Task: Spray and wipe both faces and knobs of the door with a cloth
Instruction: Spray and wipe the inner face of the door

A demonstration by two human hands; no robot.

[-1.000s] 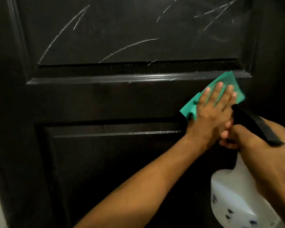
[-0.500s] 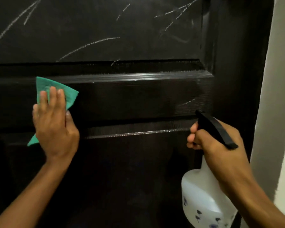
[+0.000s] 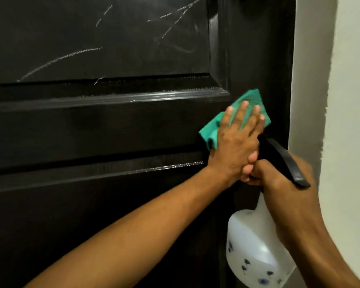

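A dark panelled door point(image 3: 112, 129) fills the view, with pale chalk-like scratches across its upper panel. My left hand point(image 3: 236, 140) presses a folded green cloth point(image 3: 252, 100) flat against the door's middle rail, near the right edge, fingers straight. My right hand point(image 3: 287, 183) grips the neck of a white spray bottle point(image 3: 252, 252) with a black trigger head, held just below and right of the left hand, the two hands almost touching. A dark shape at the very top edge may be the knob; I cannot tell.
A pale wall point(image 3: 349, 100) runs down the right side beside the door's edge. The raised moulding point(image 3: 133, 98) of the upper panel lies just above the cloth. A lower panel's moulding crosses below the hands.
My left hand has swept the cloth from the left part of the middle rail back to its right end, beside the spray bottle. The right hand has kept its hold on the bottle.
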